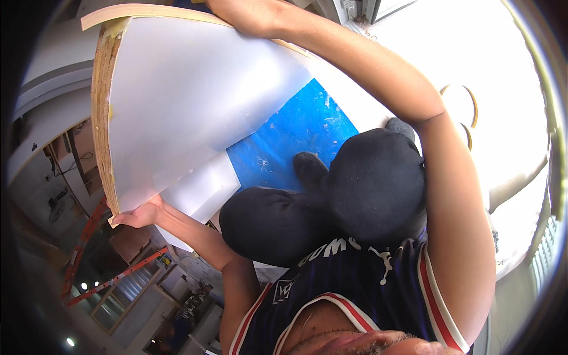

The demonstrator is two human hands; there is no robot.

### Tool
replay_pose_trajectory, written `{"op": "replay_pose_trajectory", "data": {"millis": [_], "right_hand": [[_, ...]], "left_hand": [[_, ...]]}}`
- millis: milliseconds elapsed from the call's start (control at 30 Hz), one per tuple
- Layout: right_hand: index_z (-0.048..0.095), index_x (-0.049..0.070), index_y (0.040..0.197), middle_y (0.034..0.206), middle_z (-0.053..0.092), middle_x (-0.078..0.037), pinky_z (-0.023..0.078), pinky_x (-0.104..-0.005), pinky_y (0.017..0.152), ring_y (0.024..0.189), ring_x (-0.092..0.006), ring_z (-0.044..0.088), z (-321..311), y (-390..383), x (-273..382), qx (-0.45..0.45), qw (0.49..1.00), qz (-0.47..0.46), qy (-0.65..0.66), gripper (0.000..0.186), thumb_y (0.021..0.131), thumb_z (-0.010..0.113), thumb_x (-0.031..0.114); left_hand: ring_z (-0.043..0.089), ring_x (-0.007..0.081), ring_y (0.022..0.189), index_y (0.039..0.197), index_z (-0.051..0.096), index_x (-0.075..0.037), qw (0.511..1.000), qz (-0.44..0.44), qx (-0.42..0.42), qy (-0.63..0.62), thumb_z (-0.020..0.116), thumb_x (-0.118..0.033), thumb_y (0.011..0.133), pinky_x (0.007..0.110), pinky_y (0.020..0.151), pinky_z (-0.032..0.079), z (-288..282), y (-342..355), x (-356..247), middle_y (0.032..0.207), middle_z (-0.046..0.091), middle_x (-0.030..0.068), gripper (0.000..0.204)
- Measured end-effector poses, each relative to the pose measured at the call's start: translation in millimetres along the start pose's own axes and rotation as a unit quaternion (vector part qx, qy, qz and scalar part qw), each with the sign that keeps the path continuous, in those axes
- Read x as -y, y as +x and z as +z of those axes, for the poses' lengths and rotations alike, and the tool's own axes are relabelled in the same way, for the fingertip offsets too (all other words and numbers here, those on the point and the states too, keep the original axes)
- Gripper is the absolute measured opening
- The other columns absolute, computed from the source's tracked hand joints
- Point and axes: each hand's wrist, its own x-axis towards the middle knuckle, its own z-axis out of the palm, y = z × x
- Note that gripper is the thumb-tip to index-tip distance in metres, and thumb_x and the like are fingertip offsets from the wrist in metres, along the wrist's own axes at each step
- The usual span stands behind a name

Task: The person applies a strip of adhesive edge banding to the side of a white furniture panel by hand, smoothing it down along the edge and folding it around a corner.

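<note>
A large white panel (195, 100) with a smooth face stands tilted in front of me. Its left edge (103, 118) is bare layered wood with yellowish smears, perhaps glue. Along the top edge runs a pale, thin wood strip (160, 10), its left end jutting past the corner. My left hand (142, 213) grips the panel's lower left corner, closed around the edge. My right hand (245, 16) reaches across to the top edge and rests by the strip. Its fingers are cut off by the picture's upper rim, so their grip is hidden.
A blue sheet (290, 133) covers the floor beyond my bent knees (376, 183). Another white board (204, 183) lies under the panel. An orange ladder (118, 275) stands at lower left. Curled strips (473, 106) lie on the bright floor at right.
</note>
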Motion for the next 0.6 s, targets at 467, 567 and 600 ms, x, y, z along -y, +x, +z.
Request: {"op": "replay_pose_trajectory", "data": {"millis": [467, 567, 600], "right_hand": [[0.023, 0.001, 0.162, 0.163, 0.039, -0.026, 0.030, -0.0467, 0.128, 0.155, -0.0376, 0.037, -16.4, -29.4, -32.1, -0.009, 0.997, 0.057, -0.057, 0.060, 0.112, 0.039, 0.029], [0.017, -0.001, 0.164, 0.167, 0.034, -0.028, 0.028, -0.0477, 0.130, 0.159, -0.0391, 0.032, -18.4, -21.8, -25.1, 0.012, 0.998, 0.029, -0.047, 0.063, 0.113, 0.037, 0.030], [0.013, -0.001, 0.166, 0.169, 0.030, -0.029, 0.026, -0.0479, 0.131, 0.162, -0.0394, 0.028, -22.2, -24.3, -24.1, 0.025, 0.998, 0.023, -0.052, 0.065, 0.114, 0.036, 0.031]], "left_hand": [[0.047, 0.0378, 0.145, 0.158, 0.045, -0.002, 0.999, 0.009, -0.012, 0.029, 0.067, -0.088, 0.084, 0.059, 0.123, 0.038, 18.6, -2.7, -3.3, 0.159, 0.049, 0.0148, 0.115], [0.046, 0.0381, 0.147, 0.159, 0.045, -0.003, 0.999, 0.009, -0.013, 0.041, 0.066, -0.088, 0.085, 0.060, 0.124, 0.037, 18.0, -3.2, -3.7, 0.160, 0.048, 0.0142, 0.115], [0.045, 0.0382, 0.147, 0.159, 0.045, -0.004, 0.999, 0.018, 0.008, 0.043, 0.066, -0.089, 0.085, 0.060, 0.124, 0.037, 18.3, -3.5, -3.6, 0.160, 0.047, 0.0141, 0.115]]}}
